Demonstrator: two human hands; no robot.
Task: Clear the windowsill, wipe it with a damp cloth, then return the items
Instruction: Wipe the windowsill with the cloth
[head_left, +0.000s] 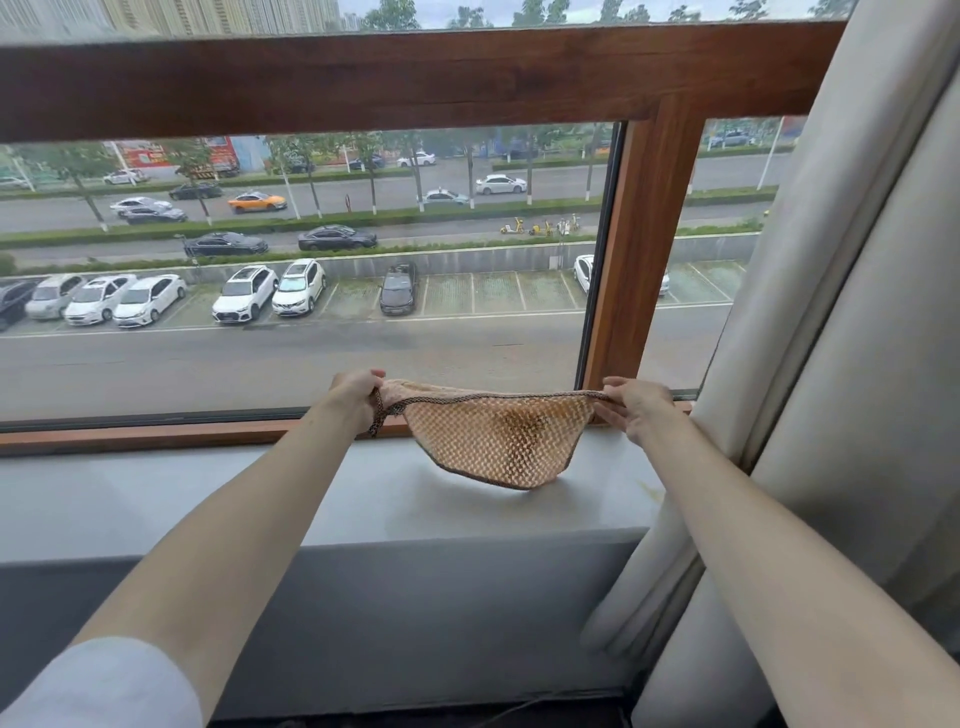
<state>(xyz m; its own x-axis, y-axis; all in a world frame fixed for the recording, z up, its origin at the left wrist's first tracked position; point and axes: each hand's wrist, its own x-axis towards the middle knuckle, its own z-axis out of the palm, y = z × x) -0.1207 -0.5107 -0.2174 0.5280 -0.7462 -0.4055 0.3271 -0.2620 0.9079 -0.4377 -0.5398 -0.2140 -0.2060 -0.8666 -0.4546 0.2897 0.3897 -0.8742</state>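
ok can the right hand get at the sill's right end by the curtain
Probably yes. The right hand pinches the cloth just above that end of the windowsill, with nothing lying between, and the curtain hangs beside it, not over it. The left hand holds the cloth's other corner.

your woven peach-orange cloth (493, 441) shows a checked pattern, a dark speckled border and a brown stain; your long smooth windowsill (208, 499) is pale grey.
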